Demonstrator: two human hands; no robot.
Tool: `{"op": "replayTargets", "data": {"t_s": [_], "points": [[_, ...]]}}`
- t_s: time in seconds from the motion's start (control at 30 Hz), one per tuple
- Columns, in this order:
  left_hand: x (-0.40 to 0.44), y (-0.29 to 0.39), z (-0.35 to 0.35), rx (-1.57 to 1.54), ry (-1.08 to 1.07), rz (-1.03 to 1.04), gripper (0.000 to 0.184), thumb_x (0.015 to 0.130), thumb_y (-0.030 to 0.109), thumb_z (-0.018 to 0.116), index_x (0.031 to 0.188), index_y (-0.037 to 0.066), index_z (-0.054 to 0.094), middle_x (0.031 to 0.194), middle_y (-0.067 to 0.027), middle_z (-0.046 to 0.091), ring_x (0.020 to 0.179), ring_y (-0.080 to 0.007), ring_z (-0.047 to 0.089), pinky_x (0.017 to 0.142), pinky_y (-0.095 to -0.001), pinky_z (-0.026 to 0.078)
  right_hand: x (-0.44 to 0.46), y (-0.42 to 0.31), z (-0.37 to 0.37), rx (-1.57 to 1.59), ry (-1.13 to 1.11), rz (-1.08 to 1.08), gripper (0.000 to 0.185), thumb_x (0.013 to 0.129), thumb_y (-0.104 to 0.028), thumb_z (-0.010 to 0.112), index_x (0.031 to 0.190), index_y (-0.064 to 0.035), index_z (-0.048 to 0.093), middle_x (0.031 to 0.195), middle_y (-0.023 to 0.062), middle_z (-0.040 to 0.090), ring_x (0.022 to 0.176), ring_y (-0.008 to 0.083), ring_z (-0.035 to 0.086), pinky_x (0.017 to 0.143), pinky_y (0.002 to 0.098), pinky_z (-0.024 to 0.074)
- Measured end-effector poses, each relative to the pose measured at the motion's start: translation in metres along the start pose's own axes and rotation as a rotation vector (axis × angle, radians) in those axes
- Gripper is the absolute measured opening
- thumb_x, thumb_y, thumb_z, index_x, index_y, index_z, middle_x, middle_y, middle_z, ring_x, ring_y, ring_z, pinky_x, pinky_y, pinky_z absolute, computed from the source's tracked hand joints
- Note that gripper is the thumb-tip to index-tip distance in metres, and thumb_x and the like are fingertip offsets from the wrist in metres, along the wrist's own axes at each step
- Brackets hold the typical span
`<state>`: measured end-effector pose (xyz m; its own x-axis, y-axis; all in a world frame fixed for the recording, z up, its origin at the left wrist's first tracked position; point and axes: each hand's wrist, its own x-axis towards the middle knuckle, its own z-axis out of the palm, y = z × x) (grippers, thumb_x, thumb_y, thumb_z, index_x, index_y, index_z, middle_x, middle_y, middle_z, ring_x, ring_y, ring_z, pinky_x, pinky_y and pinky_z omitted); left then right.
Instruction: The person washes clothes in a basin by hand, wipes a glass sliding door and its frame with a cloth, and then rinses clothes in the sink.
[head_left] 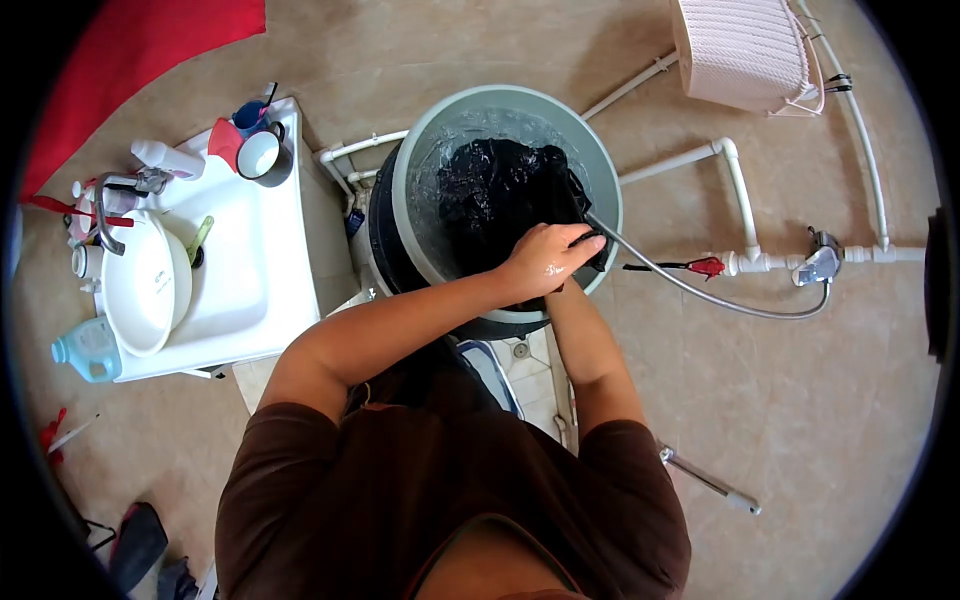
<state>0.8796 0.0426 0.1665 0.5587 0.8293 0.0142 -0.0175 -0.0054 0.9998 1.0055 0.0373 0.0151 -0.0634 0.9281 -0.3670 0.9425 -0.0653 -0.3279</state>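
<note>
In the upper middle of the frame we see the tub [613, 190], with cloth [490, 195] in it. Left of it stands the sink [240, 290], a basin [135, 285] in its left part. Upper right, we find a basket [745, 55]; below that, a hose [690, 292] runs from a valve [820, 264] over the tub's right rim.

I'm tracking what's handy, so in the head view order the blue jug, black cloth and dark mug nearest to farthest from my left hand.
1. Black cloth: in the gray tub, at your left hand.
2. Dark mug: left, sink's far right corner.
3. Blue jug: farther left, sink's near left corner.
</note>
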Motion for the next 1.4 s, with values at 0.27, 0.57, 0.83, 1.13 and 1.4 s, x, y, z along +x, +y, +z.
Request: {"op": "replayTargets", "data": {"t_s": [0.27, 0.57, 0.83, 1.13, 1.4], "points": [[0.011, -0.042, -0.041, 0.138, 0.300, 0.087, 0.031, 0.082, 0.031, 0.067, 0.088, 0.001, 0.062, 0.075, -0.0203, 0.064, 0.074, -0.0398, 0.063, 0.064, -0.0420, 0.049, 0.069, -0.001, -0.002, -0.018, 0.262, -0.157, 0.042, 0.085, -0.028, 0.056, 0.121, -0.0061, 0.060, 0.116, 0.0206, 0.063, 0.112, 0.0376, 0.059, 0.096, 0.0492, 0.0444], [0.036, -0.146, -0.103, 0.480, 0.597, -0.454, 0.046, 0.094, 0.040, 0.049, 0.114, 0.001, 0.062, 0.113, -0.0243, 0.060, 0.108, -0.0419, 0.055, 0.092, -0.0468, 0.044, 0.123, 0.005, 0.032, -0.368, -0.031, 0.000, 0.042, 0.085, -0.031, 0.056, 0.119, -0.0071, 0.064, 0.118, 0.0187, 0.064, 0.114, 0.0354, 0.059, 0.098, 0.0495, 0.0429], [0.052, -0.163, -0.120, 0.425, 0.671, -0.672, 0.050, 0.097, 0.041, 0.043, 0.122, 0.000, 0.057, 0.124, -0.0234, 0.058, 0.116, -0.0404, 0.053, 0.098, -0.0463, 0.040, 0.092, -0.008, -0.016, -0.348, -0.253, -0.051, 0.039, 0.084, -0.027, 0.057, 0.115, -0.0042, 0.066, 0.124, 0.0160, 0.061, 0.117, 0.0309, 0.057, 0.098, 0.0411, 0.0426], [0.050, -0.165, -0.120, 0.393, 0.664, -0.739, 0.042, 0.096, 0.036, 0.048, 0.113, 0.001, 0.063, 0.116, -0.0223, 0.062, 0.110, -0.0405, 0.058, 0.093, -0.0474, 0.045, -0.017, -0.029, -0.093, 0.861, 0.072, -0.083, 0.030, 0.075, -0.010, 0.069, 0.101, 0.0053, 0.068, 0.094, 0.0120, 0.070, 0.080, 0.0210, 0.065, 0.078, 0.0308, 0.0502], [0.035, -0.152, -0.103, 0.882, 0.251, -0.682, 0.030, 0.091, 0.027, 0.057, 0.098, 0.001, 0.070, 0.106, -0.0198, 0.067, 0.098, -0.0348, 0.066, 0.080, -0.0440, 0.052, -0.043, -0.015, -0.138, 1.577, 0.636, 0.137, 0.023, 0.068, -0.001, 0.066, 0.091, -0.0009, 0.061, 0.080, 0.0057, 0.062, 0.073, 0.0170, 0.060, 0.068, 0.0273, 0.0481]]}}
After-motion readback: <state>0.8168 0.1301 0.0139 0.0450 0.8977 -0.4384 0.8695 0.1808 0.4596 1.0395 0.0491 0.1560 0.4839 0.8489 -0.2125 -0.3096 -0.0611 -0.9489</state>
